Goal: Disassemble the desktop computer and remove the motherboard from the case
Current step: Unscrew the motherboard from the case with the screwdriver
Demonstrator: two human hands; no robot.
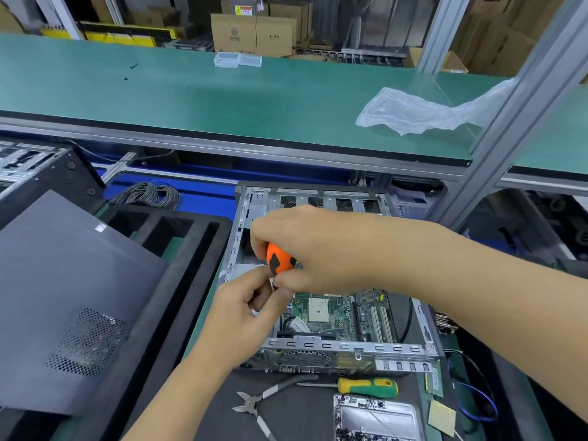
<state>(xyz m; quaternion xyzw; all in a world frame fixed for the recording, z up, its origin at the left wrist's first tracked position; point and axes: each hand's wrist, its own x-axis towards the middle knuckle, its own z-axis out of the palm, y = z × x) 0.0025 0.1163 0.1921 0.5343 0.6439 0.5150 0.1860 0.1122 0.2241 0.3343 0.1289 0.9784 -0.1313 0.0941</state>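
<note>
An open metal computer case lies on the bench in front of me. Its green motherboard shows inside, with a pale CPU socket and white slots. My right hand grips the orange-and-black handle of a screwdriver held upright over the left part of the case; the shaft is hidden. My left hand pinches at the screwdriver just below the handle, fingers closed around its lower part.
A dark grey side panel leans on a black foam tray at left. In front of the case lie cutting pliers, a yellow-green screwdriver, a metal screw tray and a memory stick. A plastic bag lies on the green shelf.
</note>
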